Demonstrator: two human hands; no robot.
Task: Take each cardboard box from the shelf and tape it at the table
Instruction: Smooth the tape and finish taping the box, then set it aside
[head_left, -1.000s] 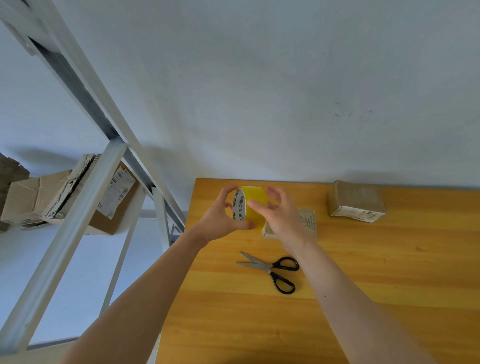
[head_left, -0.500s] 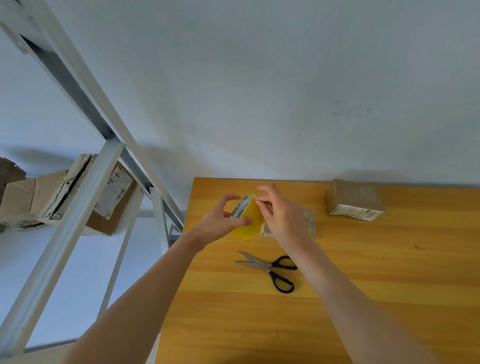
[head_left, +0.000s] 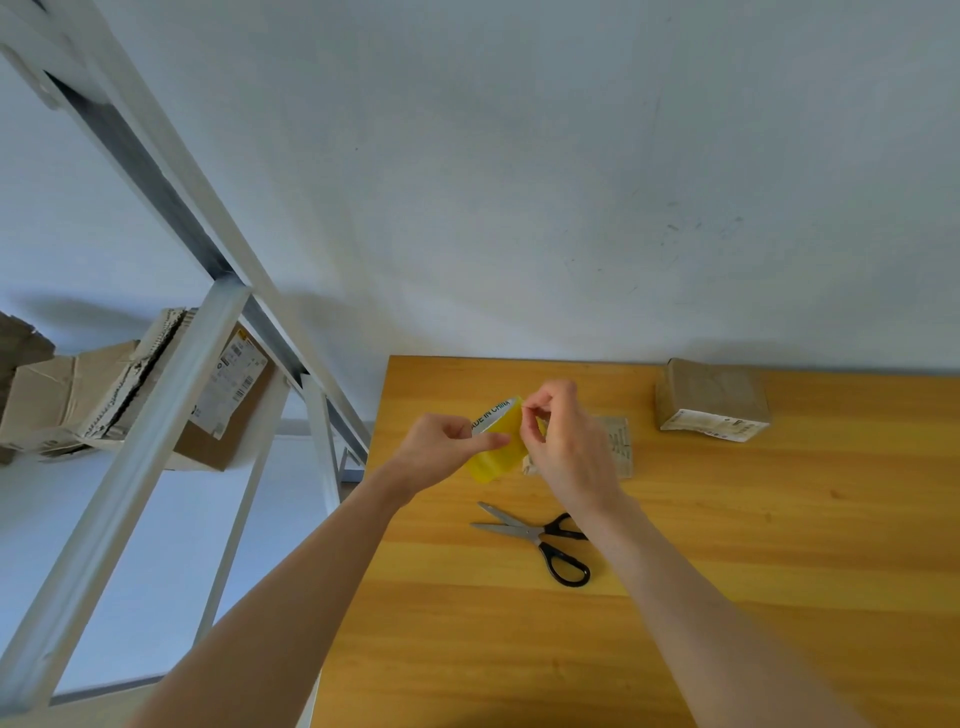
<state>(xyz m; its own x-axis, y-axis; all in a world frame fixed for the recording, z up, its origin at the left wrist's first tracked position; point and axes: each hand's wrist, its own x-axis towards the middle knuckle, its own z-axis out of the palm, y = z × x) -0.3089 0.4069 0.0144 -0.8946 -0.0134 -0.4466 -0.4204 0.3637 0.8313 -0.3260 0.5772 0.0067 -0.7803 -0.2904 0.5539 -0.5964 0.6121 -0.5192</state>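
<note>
Yellow tape roll (head_left: 497, 441) held above wooden table (head_left: 779, 545), axis tilted up-left. Left hand (head_left: 441, 452) grips roll; right hand (head_left: 566, 441) pinches its rim, fingers curled.

Left hand (head_left: 441, 451) grips yellow tape roll (head_left: 497, 446); right hand (head_left: 566, 441) fingers (head_left: 532, 410) pinch its edge above table (head_left: 779, 545).

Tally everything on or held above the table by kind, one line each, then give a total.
Cardboard boxes: 2, one by the wall and one behind the right hand
Roll of yellow tape: 1, held in the hands
Scissors: 1
Total: 4
</note>
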